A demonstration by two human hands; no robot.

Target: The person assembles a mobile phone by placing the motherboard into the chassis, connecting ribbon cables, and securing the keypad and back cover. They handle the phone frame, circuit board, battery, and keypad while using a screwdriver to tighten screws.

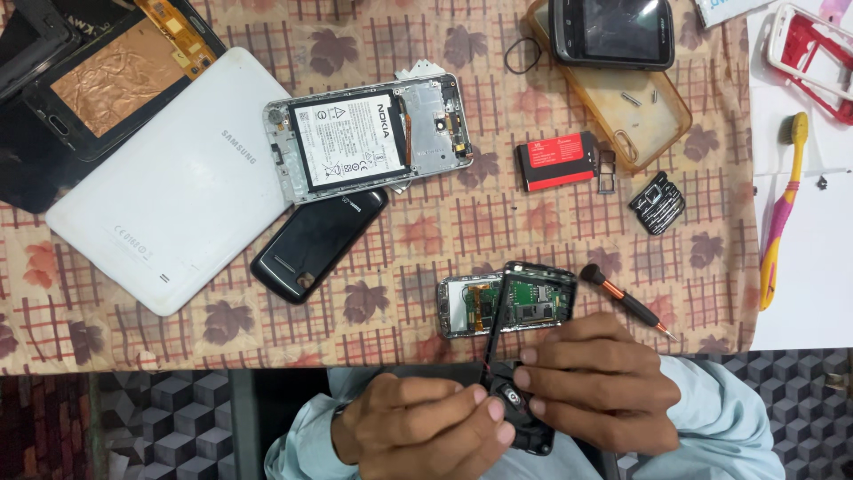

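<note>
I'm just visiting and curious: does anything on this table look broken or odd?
Yes. The white-framed phone lies backless with its battery bare, and the small phone near both hands, left hand and right hand, is split open, showing its green circuit board.

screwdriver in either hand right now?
No: the black-handled screwdriver with the orange collar lies on the patterned cloth, while the left hand and right hand pinch a small black phone part.

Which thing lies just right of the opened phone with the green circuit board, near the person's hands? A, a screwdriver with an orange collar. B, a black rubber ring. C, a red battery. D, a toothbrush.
A: the screwdriver lies on the cloth just right of the opened phone, above the right hand.
</note>
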